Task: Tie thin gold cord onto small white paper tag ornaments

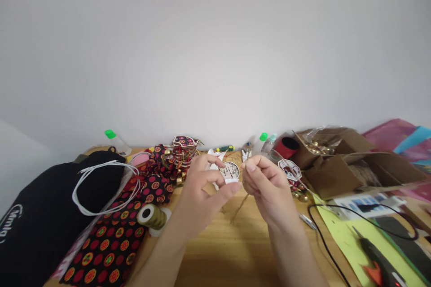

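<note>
Over the middle of the wooden table [235, 251], my left hand [205, 188] is raised with curved fingers apart and nothing visible between them. Beside it, my right hand [269, 184] is closed in a pinch on a thin brownish thread [239, 210], whose end dangles below the fingers. Beyond the hands lies a round white piece with black print [231, 171], partly covered by my left hand. A spool of olive thread [152, 215] lies on its side left of my left wrist.
Patterned dark fabric [109, 244], a coiled white cord [79, 188] and a black bag [43, 215] fill the left. Cardboard boxes [340, 175] stand at the right. Nearer, a black hot glue gun [375, 251] rests on yellow paper [343, 244], with a black cable [323, 237] nearby.
</note>
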A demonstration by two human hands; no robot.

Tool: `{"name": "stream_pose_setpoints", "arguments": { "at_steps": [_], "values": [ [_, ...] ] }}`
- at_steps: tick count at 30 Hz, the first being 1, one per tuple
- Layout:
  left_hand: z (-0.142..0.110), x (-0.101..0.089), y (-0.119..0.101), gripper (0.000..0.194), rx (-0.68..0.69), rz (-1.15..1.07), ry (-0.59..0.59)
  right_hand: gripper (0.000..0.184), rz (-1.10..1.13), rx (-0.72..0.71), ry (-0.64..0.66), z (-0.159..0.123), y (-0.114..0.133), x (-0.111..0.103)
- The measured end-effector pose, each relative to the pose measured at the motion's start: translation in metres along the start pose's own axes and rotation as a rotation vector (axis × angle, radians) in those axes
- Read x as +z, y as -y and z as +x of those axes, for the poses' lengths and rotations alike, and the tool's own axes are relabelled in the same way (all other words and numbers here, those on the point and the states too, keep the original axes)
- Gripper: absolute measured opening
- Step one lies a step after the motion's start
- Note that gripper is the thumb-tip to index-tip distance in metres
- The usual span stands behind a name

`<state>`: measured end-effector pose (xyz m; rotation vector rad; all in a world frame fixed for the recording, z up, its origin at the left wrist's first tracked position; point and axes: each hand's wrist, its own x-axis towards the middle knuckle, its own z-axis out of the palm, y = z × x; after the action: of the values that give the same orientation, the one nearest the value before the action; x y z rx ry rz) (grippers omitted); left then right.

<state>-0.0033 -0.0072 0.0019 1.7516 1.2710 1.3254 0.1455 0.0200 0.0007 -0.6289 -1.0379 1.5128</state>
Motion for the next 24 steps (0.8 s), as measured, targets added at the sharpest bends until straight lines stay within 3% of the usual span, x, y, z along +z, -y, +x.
{"name": "stream_pose_setpoints", "arguments": {
  "at_steps": [6,14,18,20,24],
  "values": [
    [0.001,0.0,-0.001,0.02,0.014,-0.166,-0.239,0.024,-0.154,0.003,0.143,-0.004,-0.007,0.006],
    [-0.004,0.005,-0.003,0.021,-0.049,-0.242,-0.086,0.028,-0.265,0.009,0.223,-0.005,-0.004,0.01],
    [-0.006,0.011,-0.008,0.019,0.01,-0.209,-0.145,0.028,-0.283,-0.015,0.253,-0.008,-0.003,0.012],
    [-0.006,0.013,-0.009,0.029,0.027,-0.184,-0.181,0.028,-0.279,-0.037,0.256,-0.009,-0.002,0.013],
    [-0.004,0.014,-0.004,0.04,-0.066,-0.279,-0.179,0.029,-0.272,0.008,0.245,-0.008,-0.003,0.015]
  ]
}}
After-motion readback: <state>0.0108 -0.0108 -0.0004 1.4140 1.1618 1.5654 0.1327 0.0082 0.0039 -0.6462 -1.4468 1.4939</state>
